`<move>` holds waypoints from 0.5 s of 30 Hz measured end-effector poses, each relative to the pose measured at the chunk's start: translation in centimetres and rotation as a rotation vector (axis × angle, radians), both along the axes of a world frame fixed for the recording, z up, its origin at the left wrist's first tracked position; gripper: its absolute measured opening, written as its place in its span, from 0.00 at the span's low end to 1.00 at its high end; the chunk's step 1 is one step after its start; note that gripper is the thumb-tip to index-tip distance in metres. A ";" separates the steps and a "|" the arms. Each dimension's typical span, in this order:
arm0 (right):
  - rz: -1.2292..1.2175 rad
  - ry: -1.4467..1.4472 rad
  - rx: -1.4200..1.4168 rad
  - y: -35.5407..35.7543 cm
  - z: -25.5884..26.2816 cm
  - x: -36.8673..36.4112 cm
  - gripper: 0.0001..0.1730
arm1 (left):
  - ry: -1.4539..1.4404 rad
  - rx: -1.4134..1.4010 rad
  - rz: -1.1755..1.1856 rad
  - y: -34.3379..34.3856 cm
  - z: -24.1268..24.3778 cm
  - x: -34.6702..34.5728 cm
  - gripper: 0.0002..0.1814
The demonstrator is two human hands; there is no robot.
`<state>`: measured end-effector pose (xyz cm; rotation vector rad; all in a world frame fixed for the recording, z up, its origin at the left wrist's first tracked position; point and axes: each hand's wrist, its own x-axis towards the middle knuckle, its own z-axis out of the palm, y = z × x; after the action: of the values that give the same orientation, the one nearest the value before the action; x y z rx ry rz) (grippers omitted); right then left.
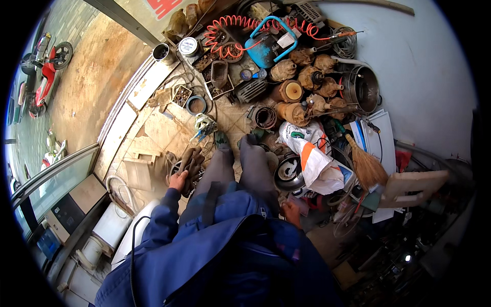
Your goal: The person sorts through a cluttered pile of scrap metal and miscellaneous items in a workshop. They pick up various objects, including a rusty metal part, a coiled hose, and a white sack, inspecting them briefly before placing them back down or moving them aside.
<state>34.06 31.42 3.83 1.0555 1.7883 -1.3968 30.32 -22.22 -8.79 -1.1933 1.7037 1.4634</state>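
Observation:
Out to the left of my knees, my left hand grips a pair of dirty brown work gloves, their fingers pointing up and away from me. My right hand hangs low beside my right thigh, its fingers curled; whether it holds anything cannot be made out. Near it, in front, is a round dark pan-like part. Past my feet on the tiled floor stand a pale machine part with blue pieces and a rusty cylinder wound with wire.
Rusty pump bodies crowd the far right beside a blue air compressor with a red coiled hose. A white woven sack and a straw broom lie at right. At left are a wooden stool and a glass door.

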 end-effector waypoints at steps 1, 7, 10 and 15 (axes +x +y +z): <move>0.016 0.010 -0.012 0.3 -0.4 -0.1 0.16 | -0.017 0.035 0.048 0.4 2.3 -1.2 0.24; 0.076 -0.030 -0.001 0.9 -0.2 -3.0 0.15 | -0.010 -0.037 0.050 1.6 6.4 -4.5 0.23; 0.097 -0.096 0.058 -1.0 1.4 -6.1 0.14 | -0.015 -0.089 0.088 1.1 3.6 -3.4 0.26; 0.087 -0.014 0.039 2.2 -0.8 -7.4 0.13 | -0.033 -0.050 0.092 2.3 -0.9 -0.8 0.26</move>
<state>26.66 33.66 3.04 0.9927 1.8360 -1.3049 29.52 -19.89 -9.67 -1.3312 1.6927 1.4544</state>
